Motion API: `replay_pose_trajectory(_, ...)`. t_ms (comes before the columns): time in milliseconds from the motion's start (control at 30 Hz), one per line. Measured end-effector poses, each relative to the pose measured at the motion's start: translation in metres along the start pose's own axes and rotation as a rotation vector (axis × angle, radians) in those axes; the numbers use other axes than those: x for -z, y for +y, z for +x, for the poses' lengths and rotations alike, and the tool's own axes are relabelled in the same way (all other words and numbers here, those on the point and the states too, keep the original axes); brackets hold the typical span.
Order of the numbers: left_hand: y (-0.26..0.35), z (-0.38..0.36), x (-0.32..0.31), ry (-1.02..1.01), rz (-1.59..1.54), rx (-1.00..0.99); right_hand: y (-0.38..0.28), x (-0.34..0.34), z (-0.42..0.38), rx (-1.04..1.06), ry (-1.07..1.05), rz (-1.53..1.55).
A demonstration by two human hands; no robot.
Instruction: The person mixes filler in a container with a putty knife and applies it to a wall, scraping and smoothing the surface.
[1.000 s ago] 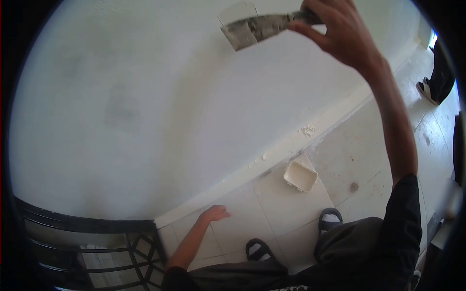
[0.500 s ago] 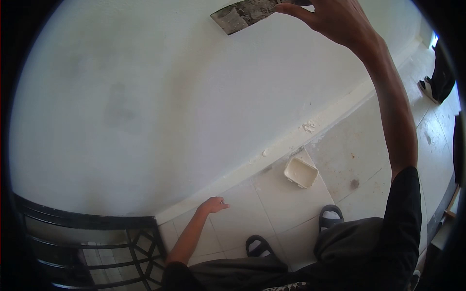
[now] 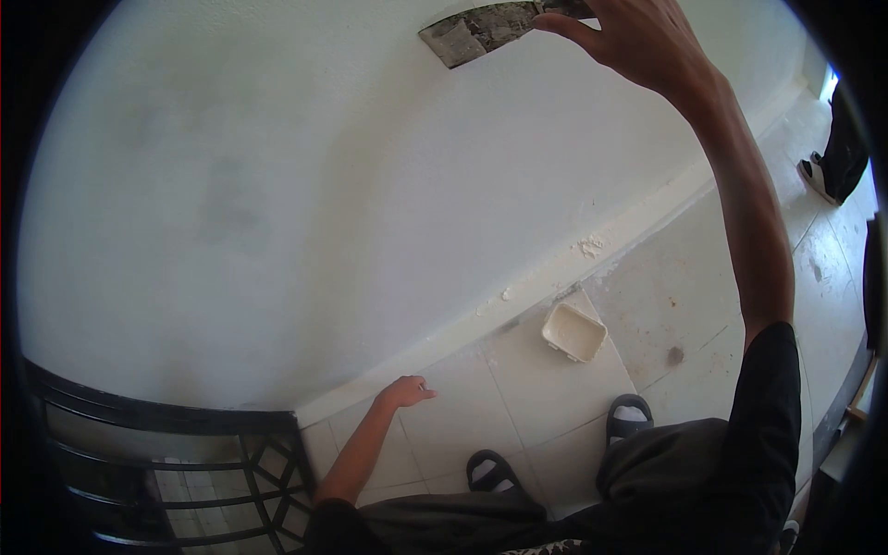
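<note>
Tub (image 3: 561,348): cream paste (image 3: 575,330) inside, on floor (image 3: 462,416).
Right fingers (image 3: 572,28): gripping scraper (image 3: 490,30), higher than a second ago.
Left fingers (image 3: 416,396): cannot tell if closed.

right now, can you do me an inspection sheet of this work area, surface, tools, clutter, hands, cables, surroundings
Surface: white wall with greyish patches; tiled floor has a dark spot.
Job's things: broad scraper at the wall, blade contact unclear; tub with pale material inside, on the floor.
Clutter: pale crumbs along the ledge at the wall's foot.
Hands: right hand grips the scraper; left hand is low, nothing seen in it.
Cables: nothing seen.
Surroundings: black grille at lower left; another person's sandal towards the right edge.
</note>
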State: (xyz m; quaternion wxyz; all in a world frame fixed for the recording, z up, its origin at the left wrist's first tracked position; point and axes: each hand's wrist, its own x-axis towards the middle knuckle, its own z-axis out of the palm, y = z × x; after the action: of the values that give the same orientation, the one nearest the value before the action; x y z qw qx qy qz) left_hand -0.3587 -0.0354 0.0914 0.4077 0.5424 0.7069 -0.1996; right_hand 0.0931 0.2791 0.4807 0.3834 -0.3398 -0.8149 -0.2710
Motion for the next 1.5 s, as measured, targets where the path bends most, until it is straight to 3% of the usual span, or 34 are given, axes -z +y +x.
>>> replay_pose_trajectory(467, -0.005, 0.003, -0.005, 0.03, -0.026, -0.016, -0.001, 0.005, 0.008, -0.099, -0.145, 0.021)
replay_pose_trajectory(967, -0.002, -0.005, 0.001, 0.066, -0.023, -0.032, 0.026, 0.025, 0.0, -0.065, -0.025, -0.042)
replay_pose_trajectory(1167, 0.004, -0.007, 0.004, 0.054, -0.012, -0.02, 0.003, 0.016, 0.004, -0.008, -0.104, 0.094)
replay_pose_trajectory(1400, -0.001, 0.0, 0.001, 0.061, -0.042, -0.025, 0.016, 0.002, 0.004, -0.101, -0.156, 0.075)
replay_pose_trajectory(1500, -0.004, 0.001, 0.001, 0.041, -0.032, 0.002, 0.026, 0.011, 0.0, -0.081, -0.052, -0.035)
